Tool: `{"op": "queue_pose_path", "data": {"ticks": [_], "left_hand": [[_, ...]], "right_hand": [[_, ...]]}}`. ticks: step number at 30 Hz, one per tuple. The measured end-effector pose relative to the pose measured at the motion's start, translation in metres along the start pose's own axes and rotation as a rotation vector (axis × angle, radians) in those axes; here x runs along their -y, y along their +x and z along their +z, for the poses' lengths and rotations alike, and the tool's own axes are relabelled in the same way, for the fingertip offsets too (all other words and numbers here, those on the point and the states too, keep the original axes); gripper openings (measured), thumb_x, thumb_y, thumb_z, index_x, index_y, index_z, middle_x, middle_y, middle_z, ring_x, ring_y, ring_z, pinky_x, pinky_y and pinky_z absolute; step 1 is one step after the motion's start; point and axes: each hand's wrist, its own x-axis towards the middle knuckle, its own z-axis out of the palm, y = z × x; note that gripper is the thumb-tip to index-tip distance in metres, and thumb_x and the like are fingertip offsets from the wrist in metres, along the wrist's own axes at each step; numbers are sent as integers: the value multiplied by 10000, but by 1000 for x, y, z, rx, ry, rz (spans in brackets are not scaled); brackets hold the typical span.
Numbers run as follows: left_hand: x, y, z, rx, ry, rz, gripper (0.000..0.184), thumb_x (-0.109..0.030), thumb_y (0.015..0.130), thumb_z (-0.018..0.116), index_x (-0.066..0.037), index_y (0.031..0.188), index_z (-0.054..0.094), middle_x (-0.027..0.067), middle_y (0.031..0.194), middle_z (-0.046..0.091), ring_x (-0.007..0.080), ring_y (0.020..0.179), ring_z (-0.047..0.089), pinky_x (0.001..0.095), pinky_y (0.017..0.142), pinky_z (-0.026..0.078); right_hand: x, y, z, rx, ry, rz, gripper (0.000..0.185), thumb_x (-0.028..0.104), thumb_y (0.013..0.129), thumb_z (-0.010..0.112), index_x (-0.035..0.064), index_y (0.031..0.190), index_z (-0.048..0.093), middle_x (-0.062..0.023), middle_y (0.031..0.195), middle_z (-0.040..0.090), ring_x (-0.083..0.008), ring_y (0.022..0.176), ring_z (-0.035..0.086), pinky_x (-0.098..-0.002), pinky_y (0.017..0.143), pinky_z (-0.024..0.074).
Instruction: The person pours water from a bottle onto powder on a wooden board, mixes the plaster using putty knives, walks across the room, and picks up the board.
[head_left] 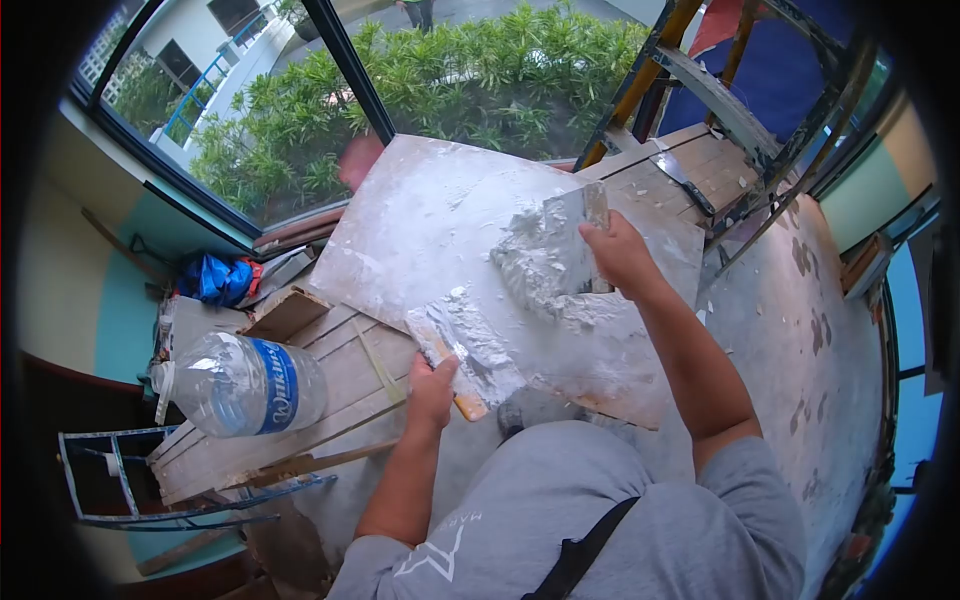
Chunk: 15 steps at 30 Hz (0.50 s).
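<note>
My left hand (432, 392) is closed round the yellowish handle of a wide putty knife (440, 338), its blade thickly coated with white plaster. In my right hand (618, 255) is a broad plastering trowel (572, 232) with a worn, pale handle. Its blade rests against a heap of wet plaster (528, 262). Under both tools lies a large, white-smeared board (385, 205), tilted across the work surface in front of me. The right trowel's lower edge is partly hidden by plaster.
A large clear water bottle (225, 388) lies on the wooden planks (345, 345) at left. Another putty knife (684, 182) rests on planks beneath a stepladder (720, 100) at right. A blue plastic bag (215, 280) sits by the window. Outside are shrubs and a person.
</note>
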Motion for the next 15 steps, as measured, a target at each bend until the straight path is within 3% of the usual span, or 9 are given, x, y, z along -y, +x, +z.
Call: {"op": "queue_pose_path", "data": {"ticks": [4,6,9,11,15], "left_hand": [[22,21,15,-64,71,-47,390,-37,903,641,32,1262,503,146,1164,627,208,1000,627,349,895,516],[10,36,49,-33,100,-32,385,-38,900,630,47,1253,504,155,1138,632,224,1005,635,360,902,521],[-3,55,90,36,276,-23,365,-12,907,610,39,1253,506,144,1127,641,220,1007,652,365,910,534],[-1,65,104,123,345,24,345,-30,914,624,28,1237,518,136,1101,648,217,975,661,373,880,551],[-20,57,69,107,158,-48,346,-61,915,629,28,1235,531,135,1067,658,210,919,652,354,821,548]], "right_hand": [[-17,-23,-55,-11,38,94,406,278,959,620,16,1263,566,-72,896,627,-141,764,560,-297,682,469],[-48,-36,-80,-58,107,152,414,287,960,624,18,1269,566,-57,922,616,-109,756,532,-279,651,446],[-94,-56,-107,-155,223,245,421,283,969,618,-5,1271,559,-67,1006,627,-123,838,568,-292,719,475],[-127,-69,-114,-247,260,193,410,288,962,629,-10,1241,582,-51,943,620,-129,787,549,-305,692,467],[-156,-63,-143,-257,273,236,441,299,961,631,-21,1261,581,-77,989,634,-146,863,555,-317,763,470]]}}
